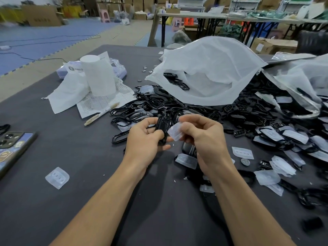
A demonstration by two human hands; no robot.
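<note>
barely underway: the left hand (143, 141) grips a black shell (161, 129), the right hand (202, 137) pinches a clear pad (175, 131) beside it (not fitted yet); the pile (195, 110) waits.

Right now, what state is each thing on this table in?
Left grip: curled round a black shell, held off the table.
Right grip: pinching a clear pad.
White bag: mouth open, black parts inside.
Paper roll: upright.
Pen: lying partly on a printed sheet.
Phone: face down.
</note>
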